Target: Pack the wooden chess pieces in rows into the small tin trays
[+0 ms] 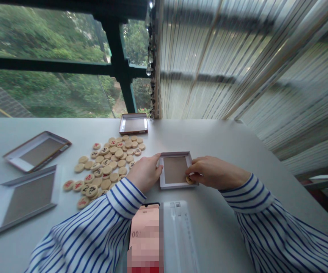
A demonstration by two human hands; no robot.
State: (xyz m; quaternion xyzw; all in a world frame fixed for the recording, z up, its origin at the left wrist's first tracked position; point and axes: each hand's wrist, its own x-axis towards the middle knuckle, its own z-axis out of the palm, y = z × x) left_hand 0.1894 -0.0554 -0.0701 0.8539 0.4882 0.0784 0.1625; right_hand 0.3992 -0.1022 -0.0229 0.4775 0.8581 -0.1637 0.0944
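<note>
A small square box (175, 170) with a white rim and brown floor sits on the white table (223, 144) in front of me. My left hand (145, 172) rests curled against its left rim, fingers closed on the edge. My right hand (212, 172) is at the box's lower right corner, its fingers pinched on a round wooden chess piece (190, 179) marked in black. A heap of wooden chess pieces (109, 163) with red and black characters lies to the left of my left hand.
Another small box (133, 123) stands at the table's far edge by the window. Two larger flat box halves (37, 150) (24, 197) lie at the left. A phone (145, 235) and a white case (179, 235) lie near me. A string curtain hangs at the right.
</note>
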